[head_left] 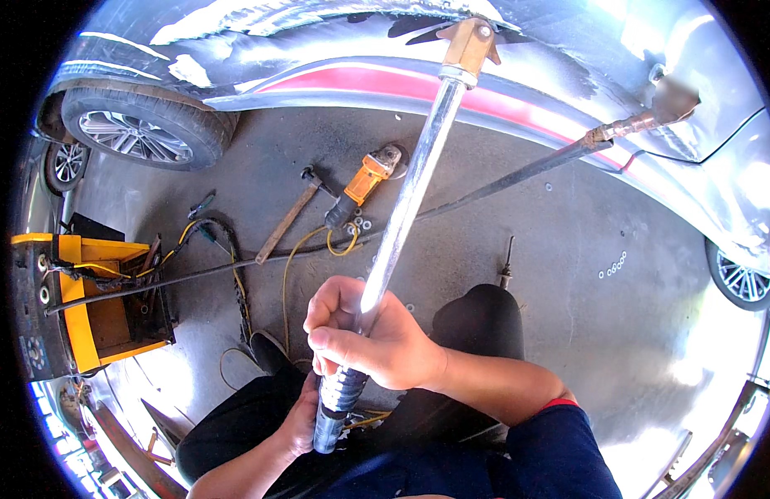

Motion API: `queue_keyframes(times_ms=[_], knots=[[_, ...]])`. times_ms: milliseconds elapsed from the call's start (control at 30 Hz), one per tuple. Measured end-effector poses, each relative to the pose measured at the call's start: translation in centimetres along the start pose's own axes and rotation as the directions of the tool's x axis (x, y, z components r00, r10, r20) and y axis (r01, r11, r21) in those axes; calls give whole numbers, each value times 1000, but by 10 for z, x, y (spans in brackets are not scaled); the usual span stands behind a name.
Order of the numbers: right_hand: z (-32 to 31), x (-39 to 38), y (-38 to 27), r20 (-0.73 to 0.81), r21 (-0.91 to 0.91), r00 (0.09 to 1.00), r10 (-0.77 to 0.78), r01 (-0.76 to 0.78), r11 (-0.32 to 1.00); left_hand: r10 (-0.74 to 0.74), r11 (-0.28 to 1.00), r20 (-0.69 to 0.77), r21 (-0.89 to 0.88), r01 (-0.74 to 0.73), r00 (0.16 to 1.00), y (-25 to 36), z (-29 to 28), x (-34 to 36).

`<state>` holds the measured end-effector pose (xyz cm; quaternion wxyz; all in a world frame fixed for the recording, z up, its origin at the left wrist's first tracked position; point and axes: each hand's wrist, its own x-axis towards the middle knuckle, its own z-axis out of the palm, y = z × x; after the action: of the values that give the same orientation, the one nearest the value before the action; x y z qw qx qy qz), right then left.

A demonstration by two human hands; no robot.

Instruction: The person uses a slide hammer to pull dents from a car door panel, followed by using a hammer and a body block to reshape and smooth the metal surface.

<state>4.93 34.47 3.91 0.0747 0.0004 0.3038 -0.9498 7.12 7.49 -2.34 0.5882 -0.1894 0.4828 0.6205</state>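
Note:
A long chrome dent puller (416, 179) slants up from my lap to the car's side panel. Its brass-coloured claw head (468, 54) meets the scraped, partly bare sill area. My right hand (383, 341) is wrapped round the lower rod, just above the black ribbed handle (341, 391). Lower down, my left hand (302, 416) closes against that handle from the left, most of its fingers hidden behind it. The silver car body (559, 91) carries a red strip (351, 81) along its lower edge.
A yellow-and-black machine (77, 308) stands at left, with a dark cable (518, 175) running to a copper-coloured clamp (630, 127) on the car. On the floor lie a hammer (289, 216), a yellow angle grinder (370, 179), scattered washers (614, 266) and a thin pointed tool (507, 266).

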Motion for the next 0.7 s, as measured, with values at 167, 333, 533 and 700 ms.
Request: queue_keyframes(times_ms=[167,333,533,700], knots=[[-3,1,2,37,0,999,-26,26,1000,68,992,-64,-106,-75,996,-4,-3,0],[-2,3,2,3,10,1000,3,-3,1000,62,984,-152,-155,-85,987,3,11,-1],[-8,23,-39,14,-43,983,-183,184,982,75,992,-200,-82,-93,977,0,8,-11],[-15,47,-78,-1,63,955,-298,297,953,75,990,-155,-108,-92,985,-18,-35,-17]])
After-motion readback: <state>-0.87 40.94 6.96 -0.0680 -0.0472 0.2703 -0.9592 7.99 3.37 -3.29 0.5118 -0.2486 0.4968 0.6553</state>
